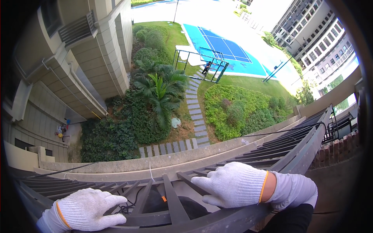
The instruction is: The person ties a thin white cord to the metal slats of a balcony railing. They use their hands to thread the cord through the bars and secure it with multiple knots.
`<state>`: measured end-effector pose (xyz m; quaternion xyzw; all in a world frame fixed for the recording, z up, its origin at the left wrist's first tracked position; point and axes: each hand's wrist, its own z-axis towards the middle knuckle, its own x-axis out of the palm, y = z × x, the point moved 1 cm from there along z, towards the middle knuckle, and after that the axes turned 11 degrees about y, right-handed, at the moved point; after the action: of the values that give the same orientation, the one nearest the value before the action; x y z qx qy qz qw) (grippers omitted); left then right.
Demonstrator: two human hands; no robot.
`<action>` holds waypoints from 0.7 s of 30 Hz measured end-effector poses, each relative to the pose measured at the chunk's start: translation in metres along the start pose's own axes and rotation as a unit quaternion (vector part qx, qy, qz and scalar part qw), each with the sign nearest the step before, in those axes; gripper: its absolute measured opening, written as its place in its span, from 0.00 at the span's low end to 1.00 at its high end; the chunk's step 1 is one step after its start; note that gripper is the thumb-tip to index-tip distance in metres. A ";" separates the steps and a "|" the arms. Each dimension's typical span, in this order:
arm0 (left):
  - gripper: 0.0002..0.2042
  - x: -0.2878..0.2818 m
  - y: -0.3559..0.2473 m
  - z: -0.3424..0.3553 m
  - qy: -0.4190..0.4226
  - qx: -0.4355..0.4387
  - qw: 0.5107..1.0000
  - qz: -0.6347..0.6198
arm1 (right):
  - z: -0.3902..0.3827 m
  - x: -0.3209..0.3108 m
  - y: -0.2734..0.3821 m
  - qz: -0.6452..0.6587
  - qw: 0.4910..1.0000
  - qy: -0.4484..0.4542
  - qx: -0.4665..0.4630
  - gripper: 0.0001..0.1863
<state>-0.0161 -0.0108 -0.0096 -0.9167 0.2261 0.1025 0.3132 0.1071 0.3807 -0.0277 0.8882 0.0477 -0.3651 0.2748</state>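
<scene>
My left hand (88,207), in a white knitted glove with an orange cuff edge, rests on the dark metal railing (176,207). Its thumb and forefinger are apart, and nothing shows between them. On the right, my other gloved hand, my right hand (237,185), lies over the bars and top rail with its forefinger and thumb stretched out to the left. Its remaining fingers are partly hidden. Between the hands a thin white strip (150,171) stands up at the bars. Below it, a black cable (130,202) and a small orange piece (164,199) show through the railing.
Beyond the railing runs a concrete ledge (186,154), with a long drop to garden shrubs (233,112) and a paved path (198,116). A dark cable (279,133) crosses the right-hand bars. Far below, a person (207,68) stands by a metal frame (182,58) near a blue court (225,44).
</scene>
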 end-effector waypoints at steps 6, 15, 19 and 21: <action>0.37 0.000 0.000 0.001 -0.005 0.008 1.000 -0.005 | 0.000 -0.005 0.001 -0.005 0.996 0.078 0.035 0.33; 0.37 -0.001 -0.001 0.002 -0.009 0.008 1.000 -0.006 | 0.000 -0.005 0.000 -0.009 0.995 0.089 0.046 0.32; 0.38 0.001 -0.002 0.003 -0.009 0.000 1.000 0.000 | 0.001 -0.004 -0.001 -0.002 0.995 0.086 0.044 0.32; 0.38 0.001 -0.002 0.003 -0.008 0.001 1.000 -0.001 | 0.000 -0.003 -0.003 0.002 0.995 0.093 0.044 0.32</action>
<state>-0.0146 -0.0082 -0.0114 -0.9159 0.2224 0.1094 0.3156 0.1039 0.3835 -0.0266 0.9296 0.0548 -0.2824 0.2303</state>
